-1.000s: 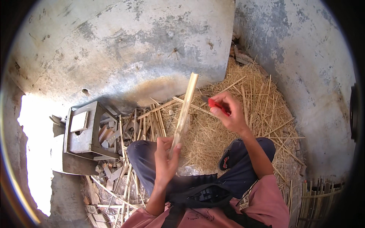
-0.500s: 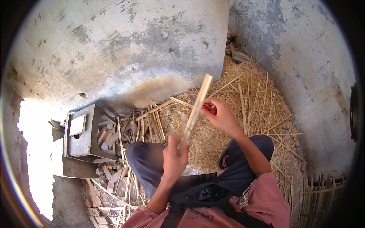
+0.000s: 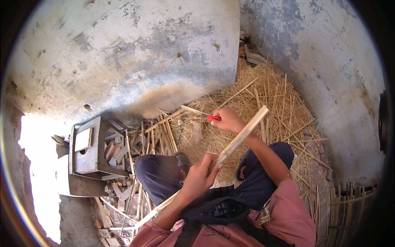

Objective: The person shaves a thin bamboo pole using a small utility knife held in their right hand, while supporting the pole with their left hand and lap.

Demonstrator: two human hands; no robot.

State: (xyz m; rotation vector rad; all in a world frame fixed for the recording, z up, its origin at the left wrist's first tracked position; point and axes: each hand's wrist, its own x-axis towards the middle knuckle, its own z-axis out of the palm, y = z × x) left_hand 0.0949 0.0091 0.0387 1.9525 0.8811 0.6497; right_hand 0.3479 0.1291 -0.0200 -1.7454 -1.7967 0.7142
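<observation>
Left hand (image 3: 200, 175) gripped stick (image 3: 242, 133); long axis slanted up-right. Right hand (image 3: 229, 120) held red knife (image 3: 214, 118) left of far end, apparently aimed leftward.

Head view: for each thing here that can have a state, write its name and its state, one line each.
Left hand: closed around the bamboo strip
Bamboo strip: held, slanting up to the right
Right hand: closed on the knife
Knife: held
Wooden box: open on its right side
Straw: loose, scattered
Wall: stained, patchy
</observation>
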